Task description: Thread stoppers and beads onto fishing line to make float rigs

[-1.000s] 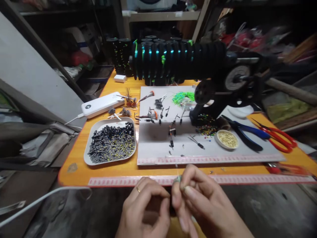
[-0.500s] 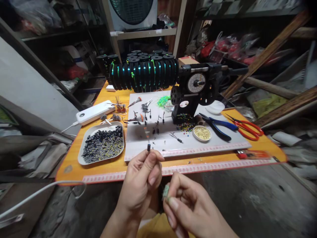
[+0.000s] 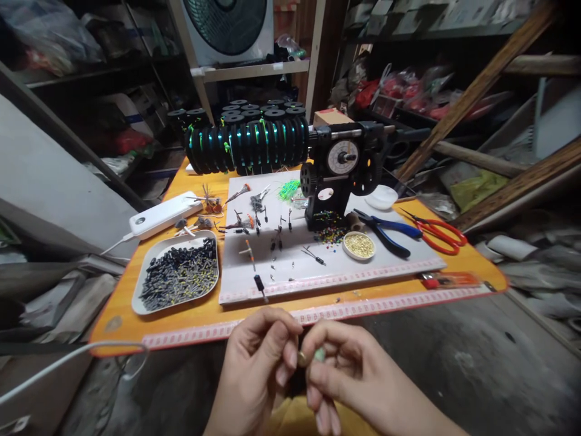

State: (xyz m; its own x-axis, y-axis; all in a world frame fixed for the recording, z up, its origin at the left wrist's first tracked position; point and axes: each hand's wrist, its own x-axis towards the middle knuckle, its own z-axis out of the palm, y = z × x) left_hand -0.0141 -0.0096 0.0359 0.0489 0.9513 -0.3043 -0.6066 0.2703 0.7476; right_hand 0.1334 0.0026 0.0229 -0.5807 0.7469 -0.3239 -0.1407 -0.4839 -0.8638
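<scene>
My left hand [image 3: 261, 357] is closed in a pinch at the near side of the table. Just above its fingers rises a slim float-like stick [image 3: 258, 282] with a black tube, an orange band and a pale tip, tilted to the left. My right hand [image 3: 351, 369], also closed, pinches a small pale green lump [image 3: 320, 354] that its fingers partly cover. Between the two hands' fingertips shows a small brass-coloured piece [image 3: 301, 358]; which hand grips it I cannot tell. The fingertips nearly meet.
A white tray [image 3: 136, 297] of small black and grey tubes stands left. On the grey board [image 3: 245, 293] lie small wired parts, coloured beads and a dish of gold bits [image 3: 359, 246]. Black-and-blue pliers [image 3: 390, 229], red-handled scissors [image 3: 440, 236] and a black spool machine [image 3: 333, 169] are around it.
My hands have come closer together and the brass-coloured piece now shows between them. The float-like stick has tilted left. The whole view has shifted slightly.
</scene>
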